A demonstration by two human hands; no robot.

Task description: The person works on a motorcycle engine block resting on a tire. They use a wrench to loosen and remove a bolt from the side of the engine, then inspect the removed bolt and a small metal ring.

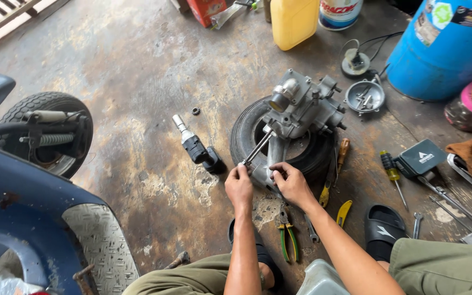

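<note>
The engine (301,109), a grey cast assembly, sits propped on a small tyre (252,128) lying flat on the stained concrete floor (137,82), roughly mid-floor and nearer the blue drum (443,49) than the scooter (17,207). Its long axis runs from the person up and away: the narrow lower end points toward the hands, the bulkier head with its round port tilts to the far side.

The left hand (239,186) is closed on the near end of a slim metal rod (257,148). The rod slants up and to the right from that hand to the casing, so its far end is touching, or very nearly touching, the engine; the contact point is too small to tell. The right hand (290,183) is closed around the engine's lower end, fingers curled on its near face. Both hands sit at the tyre's near edge, just beside each other, the right one directly on the casting and the left one a little off to its side.

An impact wrench (196,147) lies on the floor left of the tyre, nearer the left hand. Green-handled pliers (287,237) lie just below the hands, and screwdrivers (393,172) lie to the right, nearer the right arm. A black sandal (383,226) rests near the right knee.
</note>
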